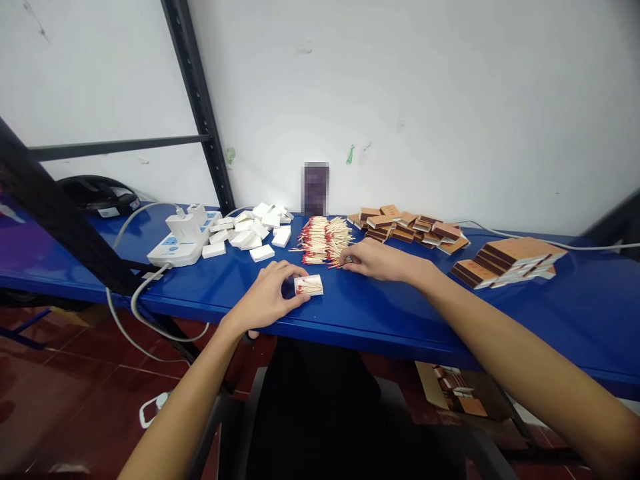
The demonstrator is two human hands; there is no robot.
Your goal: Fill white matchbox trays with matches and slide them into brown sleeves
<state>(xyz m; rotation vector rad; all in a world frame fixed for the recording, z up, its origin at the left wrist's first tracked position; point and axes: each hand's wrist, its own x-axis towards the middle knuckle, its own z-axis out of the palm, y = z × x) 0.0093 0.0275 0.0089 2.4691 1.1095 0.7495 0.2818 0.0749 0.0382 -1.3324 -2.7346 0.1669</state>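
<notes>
My left hand grips a small white matchbox tray with red-tipped matches in it, lying on the blue table. My right hand reaches to the near edge of a heap of loose matches, its fingers pinched together on some sticks there. A pile of empty white trays lies to the left of the heap. Brown matchbox sleeves are piled to its right.
A stack of brown sleeves sits at the right of the table. A white power strip with cables lies at the left beside a black metal rack post. Cardboard lies on the red floor under the table.
</notes>
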